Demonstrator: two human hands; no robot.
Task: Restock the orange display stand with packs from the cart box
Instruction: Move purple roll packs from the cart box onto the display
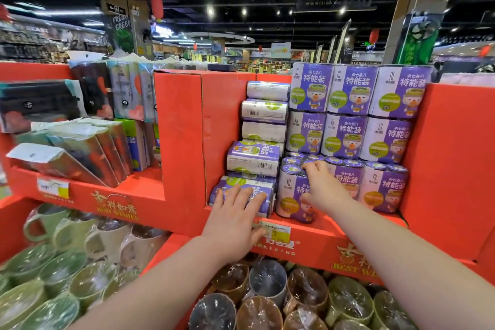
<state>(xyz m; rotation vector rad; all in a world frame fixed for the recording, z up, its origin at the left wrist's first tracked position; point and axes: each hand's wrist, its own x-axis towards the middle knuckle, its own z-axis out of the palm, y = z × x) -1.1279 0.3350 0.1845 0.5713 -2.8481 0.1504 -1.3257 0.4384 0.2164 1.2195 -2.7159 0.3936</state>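
The pack we are seating is the upright pack point(290, 195), purple and white. It stands at the left end of the front row in the right-hand bay of the orange display stand point(182, 128). Our right hand point(322, 187) has it: the fingers point(312, 168) curl over its top rim and the thumb lies against its front face, so they are grasping it. Just beside it on the left is the lying pack point(238, 181), on its side at the foot of a column of sideways packs point(263, 115). Our left hand point(235, 218) rests flat on that pack, fingers straight and spread, pressing rather than gripping. The cart box is not in view.

To the right of our pack, more upright packs point(345, 139) fill the bay in tiers up to its top edge. A price tag point(276, 232) sits on the front lip below our hands. Under the lip lies a bin of film-wrapped mugs point(265, 278).

The sideways column worries us most. It looks uneven, with the lower packs sitting further forward than the upper ones. If we shove the upright pack sideways into its slot, or lift our left hand too soon, the column could slide forward. Packs would then tumble over the lip onto the mugs. The wrap looks slick, so a grip held only at the top rim could slip. Jolting the front row might also unsettle the tiers behind.
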